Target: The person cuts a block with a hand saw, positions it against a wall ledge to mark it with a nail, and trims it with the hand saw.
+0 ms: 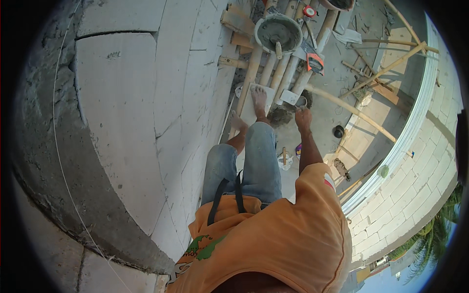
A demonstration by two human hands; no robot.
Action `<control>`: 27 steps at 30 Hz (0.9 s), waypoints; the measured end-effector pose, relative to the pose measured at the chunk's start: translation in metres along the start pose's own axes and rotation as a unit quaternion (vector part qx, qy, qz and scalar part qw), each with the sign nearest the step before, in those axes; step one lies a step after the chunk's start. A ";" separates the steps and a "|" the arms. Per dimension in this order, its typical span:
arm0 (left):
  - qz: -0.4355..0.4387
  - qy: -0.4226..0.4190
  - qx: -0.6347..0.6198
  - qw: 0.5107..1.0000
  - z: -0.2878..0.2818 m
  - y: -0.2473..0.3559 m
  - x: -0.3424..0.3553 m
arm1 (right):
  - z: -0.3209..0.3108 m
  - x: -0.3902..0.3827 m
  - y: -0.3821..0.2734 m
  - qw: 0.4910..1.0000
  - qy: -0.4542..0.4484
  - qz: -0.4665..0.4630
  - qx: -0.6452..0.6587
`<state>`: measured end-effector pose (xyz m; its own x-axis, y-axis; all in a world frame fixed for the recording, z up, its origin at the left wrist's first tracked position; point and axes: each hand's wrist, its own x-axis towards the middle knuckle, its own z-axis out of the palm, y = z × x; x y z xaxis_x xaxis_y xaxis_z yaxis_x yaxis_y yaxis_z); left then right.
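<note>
My right hand (303, 116) is closed at the end of my outstretched arm, beside a small pale plate (290, 96) and a ring-like piece (301, 102); exactly what it grips I cannot make out. My left hand is out of view. My bare feet (259, 100) stand on bamboo poles (251, 68) and a pale board. Further along the poles sit a bucket of grey mortar (268, 30) with a handled tool (278, 49) in it, an orange-handled tool (315, 63) and a red tape measure (309, 12).
A pale block wall (117, 107) runs along my left, with a string (58, 146) near its rough cement edge. Below at right lie a floor with wood scraps (381, 90), a black container (338, 132) and bamboo props (356, 112). Another block wall (410, 180) curves along the right.
</note>
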<state>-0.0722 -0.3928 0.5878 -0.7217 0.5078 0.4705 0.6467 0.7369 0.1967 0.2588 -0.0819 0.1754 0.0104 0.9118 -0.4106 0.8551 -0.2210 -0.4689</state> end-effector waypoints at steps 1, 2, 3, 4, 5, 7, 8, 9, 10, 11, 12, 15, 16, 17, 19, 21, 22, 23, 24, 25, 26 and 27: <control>-0.014 -0.042 -0.043 0.998 0.027 0.010 -0.007 | 0.009 0.006 0.007 0.998 -0.006 -0.046 0.038; -0.029 -0.084 -0.082 0.993 0.054 0.019 -0.015 | 0.019 0.012 0.014 0.993 -0.012 -0.093 0.077; -0.041 -0.121 -0.111 0.986 0.078 0.027 -0.022 | 0.029 0.016 0.016 0.993 -0.006 -0.091 0.079; -0.054 -0.159 -0.141 0.976 0.101 0.035 -0.028 | 0.040 0.015 0.015 0.995 -0.007 -0.085 0.057; -0.065 -0.196 -0.168 0.964 0.121 0.044 -0.032 | 0.044 0.014 0.020 0.996 -0.006 -0.077 0.033; -0.090 -0.264 -0.216 0.936 0.163 0.061 -0.041 | 0.056 0.015 0.036 0.998 -0.014 -0.060 0.027; -0.102 -0.293 -0.234 0.921 0.183 0.068 -0.044 | 0.061 0.016 0.035 0.998 -0.032 -0.048 0.024; -0.114 -0.320 -0.246 0.908 0.197 0.075 -0.048 | 0.065 0.015 0.035 0.998 -0.026 -0.044 0.028; -0.131 -0.343 -0.249 0.896 0.209 0.075 -0.051 | 0.076 0.006 0.026 0.998 -0.032 -0.049 0.036; -0.142 -0.367 -0.257 0.883 0.223 0.080 -0.053 | 0.080 -0.001 0.024 0.997 -0.033 -0.049 0.041; -0.154 -0.387 -0.263 0.870 0.235 0.084 -0.055 | 0.084 -0.005 0.023 0.998 -0.033 -0.043 0.046; -0.193 -0.448 -0.286 0.825 0.276 0.107 -0.068 | 0.080 -0.012 0.038 0.996 -0.053 -0.009 0.064; -0.209 -0.463 -0.289 0.812 0.289 0.111 -0.074 | 0.080 -0.016 0.041 0.997 -0.061 0.005 0.051; -0.226 -0.477 -0.289 0.799 0.298 0.115 -0.078 | 0.082 -0.025 0.043 0.996 -0.072 0.019 0.038; -0.264 -0.497 -0.290 0.774 0.319 0.122 -0.089 | 0.081 -0.039 0.050 0.996 -0.066 0.038 0.046; -0.309 -0.505 -0.287 0.753 0.338 0.125 -0.099 | 0.084 -0.047 0.055 0.996 -0.057 0.050 0.056; -0.334 -0.511 -0.286 0.739 0.349 0.127 -0.109 | 0.083 -0.050 0.062 0.994 -0.068 0.076 0.046; -0.359 -0.509 -0.284 0.729 0.359 0.127 -0.117 | 0.085 -0.052 0.066 0.991 -0.080 0.100 0.040; -0.385 -0.504 -0.283 0.720 0.369 0.128 -0.125 | 0.088 -0.055 0.070 0.990 -0.082 0.103 0.042; -0.411 -0.503 -0.282 0.706 0.382 0.130 -0.140 | 0.088 -0.057 0.082 0.992 -0.062 0.094 0.051; -0.436 -0.496 -0.279 0.698 0.394 0.130 -0.152 | 0.090 -0.059 0.088 0.993 -0.045 0.083 0.063; -0.460 -0.488 -0.278 0.688 0.406 0.130 -0.166 | 0.093 -0.059 0.096 0.993 -0.048 0.089 0.061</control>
<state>0.0312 -0.2005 0.1861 -0.5355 0.1982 -0.8210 -0.3952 0.8002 0.4510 0.2926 -0.1893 0.0821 0.1010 0.8187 -0.5653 0.7746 -0.4213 -0.4718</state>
